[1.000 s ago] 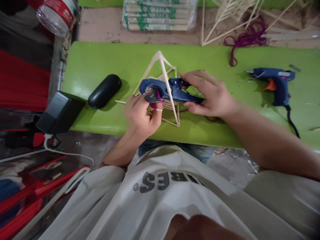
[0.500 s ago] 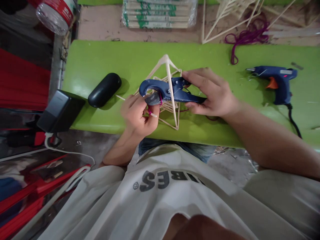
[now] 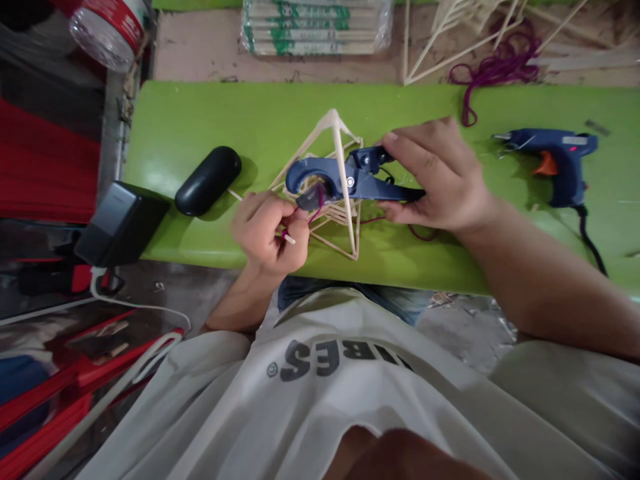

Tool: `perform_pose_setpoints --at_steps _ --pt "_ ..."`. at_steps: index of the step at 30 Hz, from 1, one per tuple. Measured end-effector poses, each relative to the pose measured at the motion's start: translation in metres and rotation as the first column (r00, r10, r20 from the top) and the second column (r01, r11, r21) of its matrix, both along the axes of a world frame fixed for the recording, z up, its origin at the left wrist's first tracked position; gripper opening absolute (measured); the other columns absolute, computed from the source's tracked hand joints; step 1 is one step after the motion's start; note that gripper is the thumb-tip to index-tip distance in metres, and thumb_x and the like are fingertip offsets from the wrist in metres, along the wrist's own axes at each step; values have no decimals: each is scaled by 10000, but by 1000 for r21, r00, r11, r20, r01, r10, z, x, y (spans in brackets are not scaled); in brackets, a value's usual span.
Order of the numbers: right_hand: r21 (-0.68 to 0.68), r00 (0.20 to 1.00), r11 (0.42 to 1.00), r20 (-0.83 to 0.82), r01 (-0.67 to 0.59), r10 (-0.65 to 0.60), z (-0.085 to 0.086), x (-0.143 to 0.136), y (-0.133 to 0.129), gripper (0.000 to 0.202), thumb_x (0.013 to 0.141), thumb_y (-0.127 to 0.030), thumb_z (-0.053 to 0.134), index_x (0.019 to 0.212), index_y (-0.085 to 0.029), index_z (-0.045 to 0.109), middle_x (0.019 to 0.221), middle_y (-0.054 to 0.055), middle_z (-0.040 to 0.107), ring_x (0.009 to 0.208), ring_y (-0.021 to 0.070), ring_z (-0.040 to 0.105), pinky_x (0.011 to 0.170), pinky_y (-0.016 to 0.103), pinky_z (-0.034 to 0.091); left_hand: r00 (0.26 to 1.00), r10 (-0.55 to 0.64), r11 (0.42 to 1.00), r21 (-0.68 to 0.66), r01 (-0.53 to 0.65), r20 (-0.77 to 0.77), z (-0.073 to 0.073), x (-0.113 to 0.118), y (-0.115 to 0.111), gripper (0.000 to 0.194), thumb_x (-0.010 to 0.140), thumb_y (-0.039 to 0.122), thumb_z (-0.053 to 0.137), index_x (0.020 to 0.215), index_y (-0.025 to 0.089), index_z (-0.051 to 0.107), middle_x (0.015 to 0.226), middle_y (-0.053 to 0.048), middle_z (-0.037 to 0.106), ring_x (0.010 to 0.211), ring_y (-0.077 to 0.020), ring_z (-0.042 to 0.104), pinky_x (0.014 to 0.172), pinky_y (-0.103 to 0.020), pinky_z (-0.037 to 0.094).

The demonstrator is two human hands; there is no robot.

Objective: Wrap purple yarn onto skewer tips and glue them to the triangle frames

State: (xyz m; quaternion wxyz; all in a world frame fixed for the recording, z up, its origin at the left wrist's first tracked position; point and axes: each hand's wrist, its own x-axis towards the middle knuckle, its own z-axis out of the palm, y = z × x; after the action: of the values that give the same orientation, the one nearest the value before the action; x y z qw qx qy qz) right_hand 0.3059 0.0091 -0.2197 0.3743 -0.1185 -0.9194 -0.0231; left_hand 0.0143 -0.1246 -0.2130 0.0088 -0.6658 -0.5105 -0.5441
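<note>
Fingers of the right hand point(image 3: 440, 177) grip the cutter point(image 3: 370, 189), the left hand point(image 3: 267, 230) pinches stick point(image 3: 290, 238) and cord point(image 3: 316, 215); slipping under tension (blade point(image 3: 307, 199) close by) could cause injury.

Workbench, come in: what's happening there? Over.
Right grip: closed on blue cutter. Left grip: holding pale stick, purple string at cutter's mouth. Possibly in the way: frame strut over cutter.

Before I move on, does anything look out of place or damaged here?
Two untidy spots: the purple cord lies in a loose tangle, one loop trailing onto the green tabletop, and scraps litter the floor.
</note>
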Motion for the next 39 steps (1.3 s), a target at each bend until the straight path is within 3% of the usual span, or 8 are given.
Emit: perform_pose_setpoints --at_steps 6,13,18,22,27,33,39 --pt "10 999 999 -24 40 -40 -2 5 8 1080 997 -914 560 1794 -223 329 1500 154 688 1235 364 757 944 523 614 998 -33 999 -12 32 -55 2 1 0 164 959 266 632 826 261 537 653 -4 539 621 -188 486 631 -420 351" --pt "127 999 991 -23 45 -43 5 6 7 1071 1005 -894 566 1751 -138 428 1448 164 715 1144 317 752 912 470 586 999 15 999 42 -14 -32 4 5 2 224 1036 360 595 842 260 546 678 -11 550 599 -174 479 600 -409 360" --pt "156 997 985 -29 77 -74 6 6 6 1077 981 -928 557 1745 -175 456 1392 155 748 1058 315 766 856 471 571 995 85 995 -54 -88 -51 2 6 -5 233 1084 413 555 887 289 563 717 -37 545 647 -213 491 631 -455 420" --pt "167 998 985 -51 34 -25 5 3 5 1066 1004 -894 553 1714 -101 492 1391 188 735 1071 329 762 849 474 572 987 113 990 -69 -121 -118 2 6 -4 287 1127 422 495 879 279 521 725 -40 530 666 -203 516 620 -452 439" --pt "103 999 994 -7 48 -47 2 1 3 1025 1010 -856 596 1763 -183 421 1419 157 737 1123 329 752 917 492 573 990 97 993 -52 -102 -103 0 4 -1 359 1134 452 504 834 255 519 705 -26 525 662 -164 489 596 -434 360" --pt "-6 998 998 31 59 -59 -2 2 1 1032 988 -898 584 1789 -299 333 1500 88 711 1177 317 754 977 494 592 988 120 983 -127 -132 -100 -4 1 -4 363 1154 468 476 889 240 574 762 -26 567 712 -140 539 637 -439 333" --pt "-67 999 997 43 25 -22 6 0 -7 907 1053 -777 584 1788 -303 345 1500 118 710 1203 339 750 1006 524 589 994 67 995 -69 -73 -83 4 2 -1 354 1119 431 557 821 240 550 700 -11 496 674 -131 467 615 -424 334"
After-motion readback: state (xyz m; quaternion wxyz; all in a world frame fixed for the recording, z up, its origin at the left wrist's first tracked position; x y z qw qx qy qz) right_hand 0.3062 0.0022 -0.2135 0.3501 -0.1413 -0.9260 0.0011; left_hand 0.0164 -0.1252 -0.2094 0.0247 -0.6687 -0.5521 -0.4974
